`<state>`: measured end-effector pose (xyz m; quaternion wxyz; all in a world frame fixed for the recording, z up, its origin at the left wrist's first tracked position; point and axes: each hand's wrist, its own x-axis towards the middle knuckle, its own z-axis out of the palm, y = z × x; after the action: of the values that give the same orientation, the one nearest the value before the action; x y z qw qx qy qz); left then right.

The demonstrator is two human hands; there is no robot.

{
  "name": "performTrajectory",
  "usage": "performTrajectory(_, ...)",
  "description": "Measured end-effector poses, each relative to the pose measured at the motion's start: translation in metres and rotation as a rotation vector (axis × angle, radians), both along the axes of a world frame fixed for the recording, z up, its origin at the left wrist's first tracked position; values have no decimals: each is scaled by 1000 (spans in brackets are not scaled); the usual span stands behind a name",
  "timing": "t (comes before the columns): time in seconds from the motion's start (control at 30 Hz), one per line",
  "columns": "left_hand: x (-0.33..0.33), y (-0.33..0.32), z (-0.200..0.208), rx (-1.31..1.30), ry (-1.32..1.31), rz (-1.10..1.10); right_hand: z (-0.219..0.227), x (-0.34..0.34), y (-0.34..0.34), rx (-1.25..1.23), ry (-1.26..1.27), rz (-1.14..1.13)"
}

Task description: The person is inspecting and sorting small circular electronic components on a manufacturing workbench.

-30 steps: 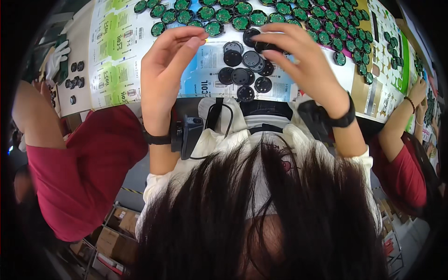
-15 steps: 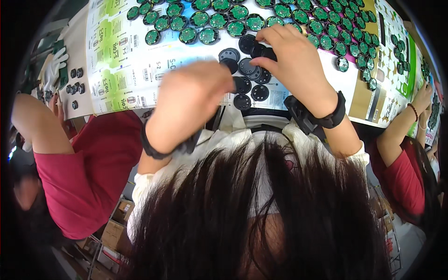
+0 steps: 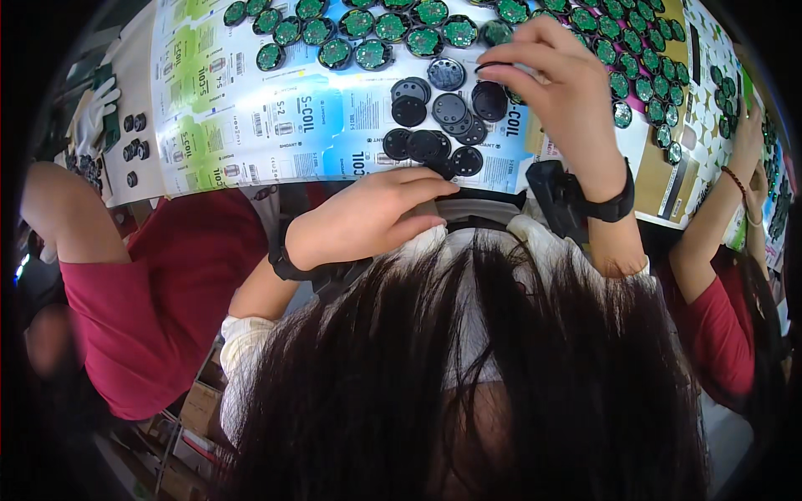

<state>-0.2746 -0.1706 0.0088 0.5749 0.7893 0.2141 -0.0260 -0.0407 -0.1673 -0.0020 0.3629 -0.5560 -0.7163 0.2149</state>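
Observation:
My right hand (image 3: 568, 92) is raised over the table and pinches a thin black disc (image 3: 494, 65), seen edge-on, between thumb and fingers. Below it lies a loose cluster of round black discs with small holes (image 3: 449, 108), some overlapping. One shinier grey-black disc (image 3: 446, 73) rests at the cluster's far side, close to the boards. My left hand (image 3: 368, 213) is at the near table edge, fingers stretched out and thumb apart, with nothing visible in it. Its fingertips come just short of the nearest discs (image 3: 465, 160). Both my wrists wear black bands.
Rows of round green circuit boards in black housings (image 3: 393, 27) cover the table's far side and right. Small black parts (image 3: 134, 150) stand at the left. Printed sheets (image 3: 276, 125) cover the tabletop. Co-workers in red sleeves (image 3: 125, 334) sit on both sides.
My left hand has drawn back from the discs to the near edge. My right hand has lifted away to the right with a disc. The discs in the cluster have shifted and lie more spread out.

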Motion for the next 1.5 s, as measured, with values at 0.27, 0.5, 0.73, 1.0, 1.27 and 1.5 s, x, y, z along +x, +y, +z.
performTrajectory(0.27,15,13,7,124,-70,99,8,41,-47,-331,529,-270)
performTrajectory(0.5,100,41,-4,836,-83,187,5,40,-75,-431,816,-485)
performTrajectory(0.73,121,49,-21,879,32,34,1,44,-85,-230,981,-498)
performTrajectory(1.0,122,49,4,536,-165,353,29,42,-71,-186,971,-351)
performTrajectory(1.27,117,44,25,-495,-372,498,31,37,-57,-176,721,-370)
performTrajectory(1.5,116,32,30,-409,-381,678,39,31,-48,184,59,-279)
